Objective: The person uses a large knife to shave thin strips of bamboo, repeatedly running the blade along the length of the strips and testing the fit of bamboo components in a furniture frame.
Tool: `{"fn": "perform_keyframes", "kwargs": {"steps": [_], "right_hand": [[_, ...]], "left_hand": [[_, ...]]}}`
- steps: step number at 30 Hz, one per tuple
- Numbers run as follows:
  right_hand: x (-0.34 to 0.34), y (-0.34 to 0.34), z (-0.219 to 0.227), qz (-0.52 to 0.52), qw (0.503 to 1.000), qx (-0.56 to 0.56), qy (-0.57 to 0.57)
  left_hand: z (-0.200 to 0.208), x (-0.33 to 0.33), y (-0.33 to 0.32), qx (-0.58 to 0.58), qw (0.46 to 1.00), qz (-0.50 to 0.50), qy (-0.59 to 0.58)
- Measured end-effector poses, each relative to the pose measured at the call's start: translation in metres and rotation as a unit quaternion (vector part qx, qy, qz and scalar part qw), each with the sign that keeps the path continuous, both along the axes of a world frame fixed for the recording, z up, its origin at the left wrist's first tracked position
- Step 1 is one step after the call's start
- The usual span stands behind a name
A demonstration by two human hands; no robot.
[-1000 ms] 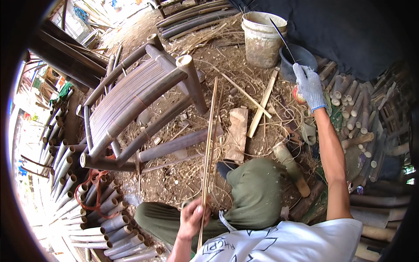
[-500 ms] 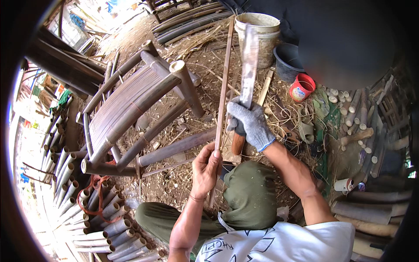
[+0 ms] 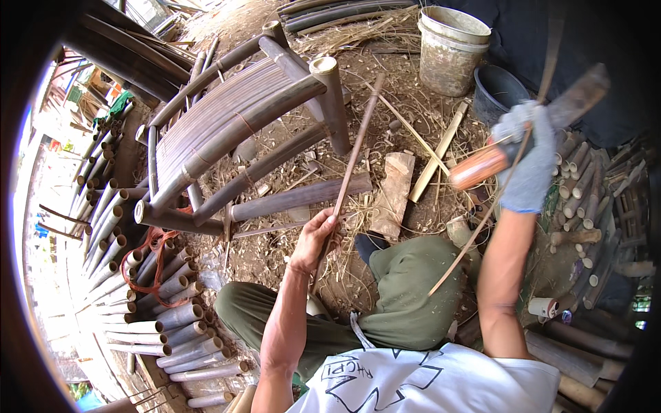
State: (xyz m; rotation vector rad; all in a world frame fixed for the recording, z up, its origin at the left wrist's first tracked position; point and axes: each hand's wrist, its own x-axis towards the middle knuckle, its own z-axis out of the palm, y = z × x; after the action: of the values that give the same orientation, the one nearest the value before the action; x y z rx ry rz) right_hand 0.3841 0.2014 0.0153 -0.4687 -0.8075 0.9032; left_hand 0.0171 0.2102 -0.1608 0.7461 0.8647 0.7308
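Now the left hand [image 3: 318, 237] is grasping a bamboo strip [image 3: 359, 143], which is slanting near the bamboo frame [image 3: 241, 132]; the gloved right hand [image 3: 529, 155] is clasping a knife [image 3: 480, 167], with another strip [image 3: 475, 237] crossing it. Both strips are looking light and springy, perhaps sharp-edged; the middle is probably offering safer hold.

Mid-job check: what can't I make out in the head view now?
All in the head view:
Knife blade: motion blur smears it; its cutting edge is unreadable.
Right hand: glove blurred, so exact finger placement is unclear.
Thin strip: its upper end blurs against the dark cloth.
Left hand: the hand itself hides its palm side.
White bucket: its near wall hides the bottom inside.
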Motion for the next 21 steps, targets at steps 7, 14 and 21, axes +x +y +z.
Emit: {"fn": "perform_keyframes", "kwargs": {"steps": [7, 14, 21], "right_hand": [[0.093, 0.013, 0.007, -0.414, 0.743, -0.287, -0.442], [0.010, 0.001, -0.062, -0.298, 0.686, -0.158, -0.644], [-0.023, -0.007, -0.101, -0.158, 0.601, -0.053, -0.781]], "left_hand": [[0.065, 0.033, -0.023, 0.034, 0.999, 0.026, -0.018], [0.095, 0.038, -0.067, 0.081, 0.990, -0.043, 0.106], [0.091, 0.019, -0.112, 0.074, 0.979, -0.013, 0.191]]}}
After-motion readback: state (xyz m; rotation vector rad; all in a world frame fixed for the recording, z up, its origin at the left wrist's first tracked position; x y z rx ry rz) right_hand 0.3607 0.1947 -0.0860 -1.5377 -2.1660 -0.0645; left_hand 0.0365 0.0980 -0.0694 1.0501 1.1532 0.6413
